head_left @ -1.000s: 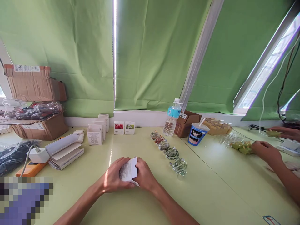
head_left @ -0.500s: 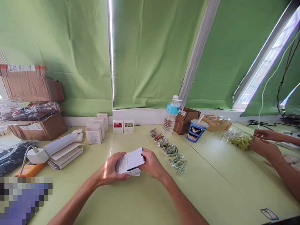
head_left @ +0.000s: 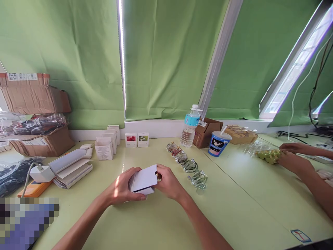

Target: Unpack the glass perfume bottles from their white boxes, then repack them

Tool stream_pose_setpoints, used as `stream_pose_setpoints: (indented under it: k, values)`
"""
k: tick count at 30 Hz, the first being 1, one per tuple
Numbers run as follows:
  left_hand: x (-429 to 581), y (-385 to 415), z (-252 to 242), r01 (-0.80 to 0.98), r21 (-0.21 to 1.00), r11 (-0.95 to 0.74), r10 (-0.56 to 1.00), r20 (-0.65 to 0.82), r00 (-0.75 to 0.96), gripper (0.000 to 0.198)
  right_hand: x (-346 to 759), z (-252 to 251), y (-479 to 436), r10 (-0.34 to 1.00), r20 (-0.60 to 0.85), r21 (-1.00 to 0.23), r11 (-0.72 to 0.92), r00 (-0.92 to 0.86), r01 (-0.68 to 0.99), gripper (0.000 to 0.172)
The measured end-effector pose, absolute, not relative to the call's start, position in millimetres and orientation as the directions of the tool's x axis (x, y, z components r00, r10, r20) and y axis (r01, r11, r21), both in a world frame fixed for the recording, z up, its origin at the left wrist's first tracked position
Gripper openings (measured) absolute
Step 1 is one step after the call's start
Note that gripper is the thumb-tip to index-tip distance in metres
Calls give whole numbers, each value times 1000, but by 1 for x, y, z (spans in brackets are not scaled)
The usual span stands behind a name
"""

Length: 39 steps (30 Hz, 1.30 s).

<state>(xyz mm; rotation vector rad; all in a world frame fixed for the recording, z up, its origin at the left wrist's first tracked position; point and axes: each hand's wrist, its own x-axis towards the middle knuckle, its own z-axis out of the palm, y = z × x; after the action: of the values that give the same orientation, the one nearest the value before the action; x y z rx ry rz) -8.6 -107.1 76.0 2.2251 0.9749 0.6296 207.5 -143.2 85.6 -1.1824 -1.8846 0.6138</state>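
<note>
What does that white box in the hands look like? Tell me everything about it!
The white box is small and looks like thin card. Its broad, plain white panel faces up, with tiny print, too small to read, on its left side. A dark gap under the panel's near edge makes it look partly open. It sits tilted, in front of the person. The left hand grips its left end; the right hand's fingers are at the other end. What's inside is hidden.

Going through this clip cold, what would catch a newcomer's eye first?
Probably the large green blinds filling the background. Front and center, the left hand holds a white box, with the right hand at its right end. Beyond them to the right, a bright blue cup stands near a water bottle.
</note>
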Motion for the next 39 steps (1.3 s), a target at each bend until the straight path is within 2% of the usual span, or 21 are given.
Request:
stream_pose_setpoints:
  k: [6, 10, 14, 19, 24, 27, 30, 32, 35, 37, 39]
  values:
    - [-14, -106, 77, 497, 715, -492, 794, 136, 592, 71, 218, 94, -143, 904, 378, -750, 426, -200, 506, 2]
    - [-18, -102, 77, 502, 728, -466, 812, 125, 571, 70, 227, 98, -141, 909, 384, -684, 399, -164, 610, 12]
    - [-23, -98, 77, 519, 734, -437, 829, 105, 550, 72, 234, 102, -141, 926, 357, -673, 345, -122, 655, 18]
    - [-33, -91, 73, 594, 662, -457, 840, 104, 532, 71, 245, 110, -144, 924, 370, -644, 330, -96, 690, 18]
    - [-39, -77, 56, 786, 433, -441, 897, 217, 385, 64, 257, 108, -143, 929, 365, -558, 272, -62, 784, 19]
    - [-30, -74, 45, 853, 313, -418, 875, 391, 286, 75, 256, 101, -140, 928, 367, -479, 241, -57, 844, 21]
    - [-12, -81, 41, 840, 253, -480, 771, 579, 266, 84, 249, 96, -137, 928, 368, -445, 233, -61, 865, 17]
    - [3, -92, 40, 785, 275, -555, 736, 601, 310, 77, 242, 94, -138, 926, 371, -436, 235, -65, 869, 16]
    - [24, -112, 37, 657, 358, -663, 729, 508, 459, 70, 228, 91, -141, 922, 382, -413, 232, -64, 881, 16]
    - [33, -122, 34, 608, 411, -680, 732, 432, 526, 67, 219, 89, -144, 920, 384, -391, 234, -73, 890, 15]
    - [38, -128, 32, 603, 452, -657, 753, 379, 537, 54, 211, 86, -145, 917, 391, -373, 241, -84, 896, 15]
